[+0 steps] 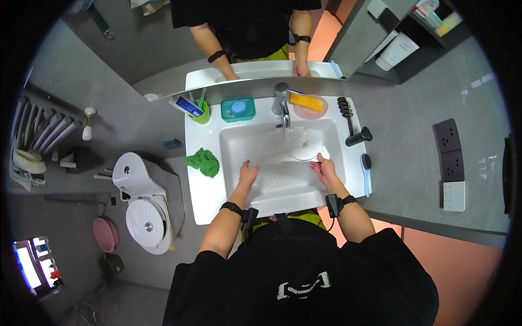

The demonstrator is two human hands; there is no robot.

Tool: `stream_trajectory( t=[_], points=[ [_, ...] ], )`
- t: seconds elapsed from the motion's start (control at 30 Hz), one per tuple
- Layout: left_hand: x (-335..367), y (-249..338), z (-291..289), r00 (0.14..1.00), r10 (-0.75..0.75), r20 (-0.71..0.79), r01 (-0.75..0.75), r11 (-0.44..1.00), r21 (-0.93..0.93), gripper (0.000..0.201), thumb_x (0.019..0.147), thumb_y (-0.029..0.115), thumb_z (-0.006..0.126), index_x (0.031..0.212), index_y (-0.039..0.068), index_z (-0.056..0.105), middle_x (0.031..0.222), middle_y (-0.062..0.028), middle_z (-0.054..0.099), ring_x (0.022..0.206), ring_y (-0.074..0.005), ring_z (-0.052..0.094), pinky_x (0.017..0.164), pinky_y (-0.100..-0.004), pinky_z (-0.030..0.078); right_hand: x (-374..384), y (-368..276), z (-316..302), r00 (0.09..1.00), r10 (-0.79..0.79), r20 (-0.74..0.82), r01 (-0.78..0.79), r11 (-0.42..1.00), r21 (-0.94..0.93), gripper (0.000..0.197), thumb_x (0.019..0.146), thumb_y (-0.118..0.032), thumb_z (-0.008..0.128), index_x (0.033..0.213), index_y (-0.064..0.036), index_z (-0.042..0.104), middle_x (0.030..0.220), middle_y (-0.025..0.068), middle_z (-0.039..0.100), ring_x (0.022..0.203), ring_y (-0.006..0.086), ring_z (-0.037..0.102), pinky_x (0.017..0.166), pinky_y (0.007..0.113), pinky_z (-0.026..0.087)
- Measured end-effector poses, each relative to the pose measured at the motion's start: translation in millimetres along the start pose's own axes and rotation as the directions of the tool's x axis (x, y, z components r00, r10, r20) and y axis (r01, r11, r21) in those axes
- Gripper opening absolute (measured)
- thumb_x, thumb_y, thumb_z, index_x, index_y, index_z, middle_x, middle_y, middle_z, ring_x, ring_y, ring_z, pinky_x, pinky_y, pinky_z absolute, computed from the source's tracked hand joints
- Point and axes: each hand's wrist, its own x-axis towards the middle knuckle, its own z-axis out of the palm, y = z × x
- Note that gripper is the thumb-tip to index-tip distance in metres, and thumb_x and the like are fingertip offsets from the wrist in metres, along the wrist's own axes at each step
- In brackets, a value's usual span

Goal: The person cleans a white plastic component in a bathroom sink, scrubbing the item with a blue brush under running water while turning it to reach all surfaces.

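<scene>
Both my hands are over the white washbasin. My left hand is in its left part, fingers apart and holding nothing. At the right, my right hand has thumb and fingers closed at the near rim of a white round plate-like disc. The disc lies tilted in the basin and has a small grey mark at its middle. Water seems to run from the chrome tap between my hands, and the basin floor looks wet.
A crumpled green cloth, a green cup with toothpaste, a teal soap dish and a pink dish with a yellow tube stand around the basin. Right are a dark comb, a black-handled item and a blue brush.
</scene>
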Motion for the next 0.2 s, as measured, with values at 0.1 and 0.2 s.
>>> stream_trajectory(
  t=[0.1, 0.2],
  points=[
    [-11.0, 14.7, -17.6, 0.981, -0.194, 0.029, 0.188, 0.890, -0.416, 0.065, 0.071, 0.023, 0.058, 0.125, 0.003, 0.027, 0.120, -0.0190, 0.040, 0.105, -0.0304, 0.044, 0.087, -0.0401, 0.036, -3.9, 14.8, -0.3, 0.987, 0.133, 0.093, -0.143, 0.984, 0.104, 0.019, 0.084, -0.016, 0.048, 0.093, 0.0001, 0.046, 0.077, 0.0101, 0.051, 0.067, 0.0195, 0.054, 0.060, 0.029, 0.048],
    [-10.0, 16.8, -30.0, 0.972, -0.193, 0.130, 0.231, 0.720, -0.655, 0.071, 0.072, 0.026, 0.059, 0.129, 0.007, 0.021, 0.125, -0.0188, 0.033, 0.111, -0.0307, 0.038, 0.091, -0.0421, 0.032, -4.9, 24.4, 3.8, 0.968, 0.211, 0.135, -0.232, 0.957, 0.173, 0.019, 0.085, -0.017, 0.048, 0.093, -0.0003, 0.046, 0.077, 0.0100, 0.050, 0.070, 0.0197, 0.053, 0.063, 0.030, 0.048]
  ],
)
